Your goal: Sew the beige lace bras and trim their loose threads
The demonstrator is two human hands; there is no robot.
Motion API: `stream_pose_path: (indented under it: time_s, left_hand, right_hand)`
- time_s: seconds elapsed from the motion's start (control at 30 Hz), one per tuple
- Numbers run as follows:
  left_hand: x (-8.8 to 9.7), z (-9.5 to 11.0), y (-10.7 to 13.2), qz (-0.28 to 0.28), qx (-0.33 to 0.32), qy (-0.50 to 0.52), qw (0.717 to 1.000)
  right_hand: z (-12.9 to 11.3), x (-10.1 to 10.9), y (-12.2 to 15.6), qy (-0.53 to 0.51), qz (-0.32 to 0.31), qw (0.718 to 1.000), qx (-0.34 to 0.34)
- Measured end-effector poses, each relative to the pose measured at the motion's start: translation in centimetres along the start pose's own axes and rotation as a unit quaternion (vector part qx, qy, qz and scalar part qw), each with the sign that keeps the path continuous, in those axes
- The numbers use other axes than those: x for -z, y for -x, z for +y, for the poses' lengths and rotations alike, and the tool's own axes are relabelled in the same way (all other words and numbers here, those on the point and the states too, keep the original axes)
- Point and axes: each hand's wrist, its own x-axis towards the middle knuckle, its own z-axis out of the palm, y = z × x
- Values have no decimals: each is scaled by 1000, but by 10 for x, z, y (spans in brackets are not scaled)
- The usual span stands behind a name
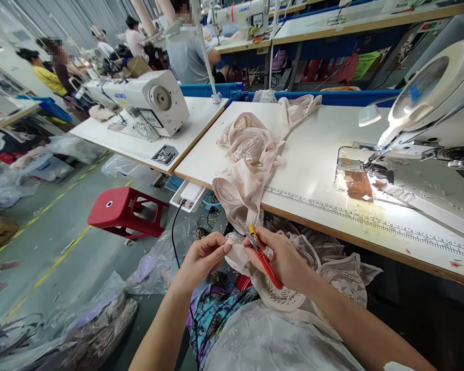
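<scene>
My left hand (208,256) pinches the edge of a pale pink lace bra (237,257) just in front of the table edge. My right hand (280,257) is closed around scissors (267,269) with red handles and a yellow part near the pivot, their blades pointing up and left. Its fingertips also meet the fabric close to my left fingers. More joined pink bra pieces (247,183) run from my hands up over the table edge onto the white top. Further lace pieces (342,278) hang over my lap on the right.
A lit sewing machine (429,98) stands on the right of the white table (305,154). Another sewing machine (139,100) is on the left table. A red stool (116,206) and plastic bags (158,263) are on the floor. Several people sit further back.
</scene>
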Motion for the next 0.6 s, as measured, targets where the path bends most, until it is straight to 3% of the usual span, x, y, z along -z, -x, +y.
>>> stream_pose_path:
  time_s: [0.13, 0.3, 0.6]
  left_hand:
    - [2, -4, 0, -11, 12, 32, 999]
    - [0, -1, 0, -19, 15, 45, 999]
    - [-1, -6, 0, -52, 45, 74, 995]
  right_hand:
    - [-11, 23, -8, 128, -72, 989, 20]
    - [-14, 55, -18, 292, -144, 945, 41]
    - [-27, 58, -23, 407, -187, 893, 42]
